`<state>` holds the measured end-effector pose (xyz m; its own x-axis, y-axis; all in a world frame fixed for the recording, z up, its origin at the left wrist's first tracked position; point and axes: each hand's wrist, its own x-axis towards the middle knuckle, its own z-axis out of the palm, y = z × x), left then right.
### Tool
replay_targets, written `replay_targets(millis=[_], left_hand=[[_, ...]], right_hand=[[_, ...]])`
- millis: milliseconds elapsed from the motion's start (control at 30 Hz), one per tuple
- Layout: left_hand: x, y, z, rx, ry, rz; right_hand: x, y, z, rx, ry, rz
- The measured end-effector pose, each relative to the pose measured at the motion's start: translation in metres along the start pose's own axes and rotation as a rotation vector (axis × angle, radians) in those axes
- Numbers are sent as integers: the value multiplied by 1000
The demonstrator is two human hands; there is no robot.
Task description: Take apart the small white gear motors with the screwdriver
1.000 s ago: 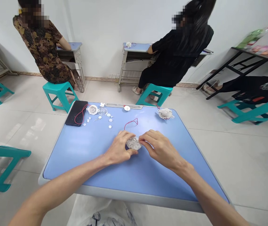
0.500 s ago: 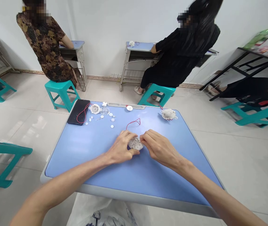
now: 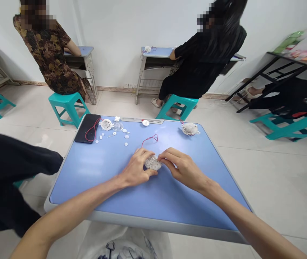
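Near the middle of the blue desk point(image 3: 110, 201) lies a round, clear-and-white plastic housing point(image 3: 152, 163) with small parts inside. My left hand point(image 3: 138, 169) grips it from the left, thumb at the near edge and fingers at the far edge. At its right rim, my right hand point(image 3: 179, 165) has its thumb and fingertips pinched together; whatever they hold is too small to make out. A red wire point(image 3: 150, 138) curls over the desk just beyond the housing.
Toward the desk's far left are a black phone point(image 3: 87, 129), a white housing point(image 3: 106, 124), a clear cover point(image 3: 118, 126) and several small white discs. Another assembled white housing point(image 3: 190, 128) lies far right. A dark-clothed person point(image 3: 13, 172) is close at left; two people sit ahead.
A person in dark clothing has come into view at the left edge. My right hand's fingers have shifted at the housing's rim. The whole view has moved slightly.
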<state>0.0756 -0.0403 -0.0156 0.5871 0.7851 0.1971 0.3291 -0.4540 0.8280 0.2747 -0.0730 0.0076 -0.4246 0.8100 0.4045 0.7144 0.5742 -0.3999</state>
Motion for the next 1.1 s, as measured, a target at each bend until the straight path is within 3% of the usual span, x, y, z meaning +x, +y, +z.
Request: replay_targets(millis=[300, 533, 767, 933, 1100], left_hand=[[-1, 2, -1, -2, -7, -11], [0, 3, -2, -4, -30, -8], [0, 4, -4, 15, -38, 17], [0, 2, -3, -8, -29, 15], [0, 2, -2, -20, -28, 17]], right_hand=[[0, -2, -1, 40, 20, 53], [16, -5, -11, 102, 87, 111], [64, 40, 0, 119, 250, 256], [89, 72, 19, 32, 87, 234], [95, 81, 29, 13, -24, 216]])
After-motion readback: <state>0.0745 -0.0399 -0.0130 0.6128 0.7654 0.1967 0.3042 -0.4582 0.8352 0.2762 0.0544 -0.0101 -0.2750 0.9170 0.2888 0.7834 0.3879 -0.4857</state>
